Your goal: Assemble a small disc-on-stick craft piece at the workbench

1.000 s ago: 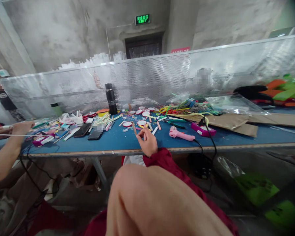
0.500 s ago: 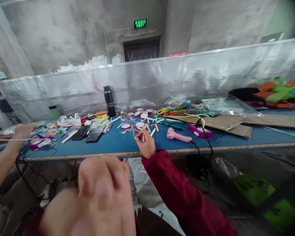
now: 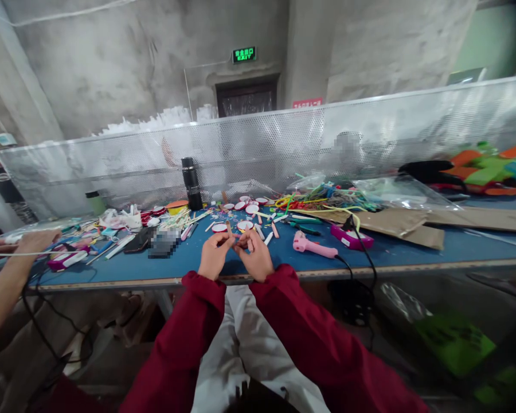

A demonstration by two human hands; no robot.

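Both my hands meet just above the front of the blue table. My left hand [image 3: 214, 253] is closed in a pinch at the lower end of a thin, flat tan stick [image 3: 229, 228] that stands upright. Facing it, my right hand [image 3: 257, 255] has its thumb and forefinger pinched close to the same stick, with the other fingers curled. The fingers hide the lower end of the stick and any small piece between them. Just behind the hands lie round white discs with red rims [image 3: 246, 225] and several short pale sticks [image 3: 275, 229].
A pink glue gun [image 3: 313, 245] and a purple box [image 3: 351, 236] with cables lie to the right. Behind are tangled coloured cords [image 3: 331, 195], cardboard [image 3: 395, 221] and a black bottle [image 3: 191, 183]. At left, a co-worker's arm [image 3: 15, 281] reaches over the table [image 3: 129, 272].
My left hand, earlier large and blurred close to the camera, has moved forward and down to meet my right hand at the stick. My right hand has stayed in nearly the same place.
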